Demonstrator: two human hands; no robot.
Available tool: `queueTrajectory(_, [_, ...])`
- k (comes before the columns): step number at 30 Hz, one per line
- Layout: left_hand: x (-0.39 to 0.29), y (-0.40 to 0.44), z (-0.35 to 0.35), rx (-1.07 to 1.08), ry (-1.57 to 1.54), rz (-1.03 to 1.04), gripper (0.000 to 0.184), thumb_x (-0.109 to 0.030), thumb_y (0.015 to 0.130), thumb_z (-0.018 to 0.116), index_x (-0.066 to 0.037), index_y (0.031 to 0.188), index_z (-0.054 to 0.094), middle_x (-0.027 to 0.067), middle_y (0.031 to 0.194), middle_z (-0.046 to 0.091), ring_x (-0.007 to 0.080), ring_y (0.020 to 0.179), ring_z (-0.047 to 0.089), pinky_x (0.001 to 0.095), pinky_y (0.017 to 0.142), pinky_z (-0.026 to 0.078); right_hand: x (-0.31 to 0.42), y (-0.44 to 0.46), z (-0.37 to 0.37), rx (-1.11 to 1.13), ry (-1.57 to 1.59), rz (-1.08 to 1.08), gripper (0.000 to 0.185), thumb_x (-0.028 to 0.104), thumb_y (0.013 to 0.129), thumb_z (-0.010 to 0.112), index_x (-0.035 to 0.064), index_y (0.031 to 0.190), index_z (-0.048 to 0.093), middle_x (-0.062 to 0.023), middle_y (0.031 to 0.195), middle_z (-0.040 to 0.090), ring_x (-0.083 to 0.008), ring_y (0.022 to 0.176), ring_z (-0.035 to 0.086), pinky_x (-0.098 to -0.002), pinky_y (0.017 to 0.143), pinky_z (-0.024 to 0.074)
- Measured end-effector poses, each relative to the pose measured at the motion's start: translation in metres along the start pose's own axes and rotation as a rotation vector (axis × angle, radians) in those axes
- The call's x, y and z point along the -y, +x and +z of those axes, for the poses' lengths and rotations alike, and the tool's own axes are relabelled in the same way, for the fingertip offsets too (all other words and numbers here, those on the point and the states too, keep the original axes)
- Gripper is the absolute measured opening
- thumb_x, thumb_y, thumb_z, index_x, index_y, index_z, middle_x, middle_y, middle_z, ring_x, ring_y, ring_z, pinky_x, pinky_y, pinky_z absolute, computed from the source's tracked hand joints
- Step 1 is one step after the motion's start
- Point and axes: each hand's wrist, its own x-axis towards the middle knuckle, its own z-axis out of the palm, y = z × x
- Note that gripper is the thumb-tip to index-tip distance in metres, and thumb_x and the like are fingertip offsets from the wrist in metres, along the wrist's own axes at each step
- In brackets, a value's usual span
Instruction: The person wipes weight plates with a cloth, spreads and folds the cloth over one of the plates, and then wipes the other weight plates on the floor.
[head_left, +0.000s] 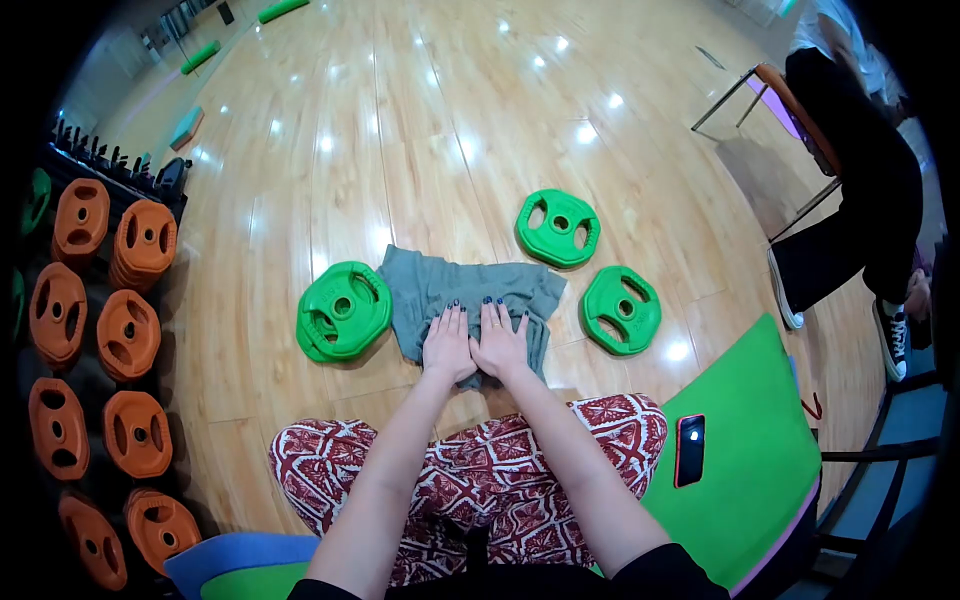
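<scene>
A grey-green cloth (425, 285) lies spread and wrinkled on the wooden floor in front of my crossed legs. My left hand (450, 347) rests flat on it, fingers stretched forward. Beside it, thumbs close together, my right hand (500, 345) presses on the same cloth, also with fingers extended. The fabric bulges and folds around my palms; whether something lies beneath is hidden. To the left, a green weight plate (343, 311) touches or nearly touches the cloth's edge. Two more green plates, a far one (558, 228) and a nearer one (621, 310), lie to the right.
A rack of orange weight plates (137, 433) stands along the left. On the right, a phone (690, 450) lies on a green mat (745, 430). Farther right, a person in black trousers (880, 180) sits on a chair (800, 120).
</scene>
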Motion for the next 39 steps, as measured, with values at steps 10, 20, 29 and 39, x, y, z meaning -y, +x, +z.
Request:
queueTrajectory(10, [0.006,0.024,-0.009,0.023,-0.015,-0.001,0.062,-0.028,0.079,0.037,0.003,0.132,0.025,0.0161,0.139,0.024,0.0241,0.13,0.02,0.0358,0.106,0.014,-0.003,0.021,-0.003,-0.021,0.041,0.111,0.078,0.047,0.078,0.041,0.0007,0.135,0.017,-0.0105,0.142,0.02,-0.0206,0.132,0.015,-0.0552,0.103,0.0047])
queueTrajectory(20, [0.011,0.042,-0.002,-0.044,-0.045,-0.003,0.064,-0.027,0.077,0.041,0.0,0.132,0.025,0.014,0.14,0.023,0.0224,0.13,0.022,0.036,0.107,0.014,-0.008,0.041,-0.004,-0.118,0.081,0.087,0.076,0.045,0.076,0.043,0.0009,0.134,0.022,-0.0109,0.14,0.024,-0.0221,0.131,0.018,-0.0523,0.104,0.0068])
queueTrajectory(29, [0.004,-0.016,0.001,0.059,-0.013,0.032,0.069,-0.036,0.075,0.041,-0.003,0.133,0.025,0.0106,0.141,0.021,0.0211,0.132,0.016,0.0424,0.106,0.01,-0.003,-0.005,0.003,-0.023,0.028,-0.101,0.069,0.039,0.077,0.04,0.0043,0.135,0.022,-0.0084,0.14,0.026,-0.0236,0.132,0.015,-0.0552,0.103,0.009])
queueTrajectory(39, [0.017,0.01,-0.006,0.071,0.145,0.127,0.064,-0.035,0.078,0.038,-0.005,0.134,0.025,0.0082,0.141,0.023,0.0194,0.132,0.016,0.043,0.106,0.009,0.006,0.018,0.009,-0.084,-0.059,-0.089,0.06,0.027,0.079,0.035,0.0047,0.134,0.026,-0.0058,0.14,0.026,-0.0221,0.132,0.015,-0.0553,0.103,0.0047])
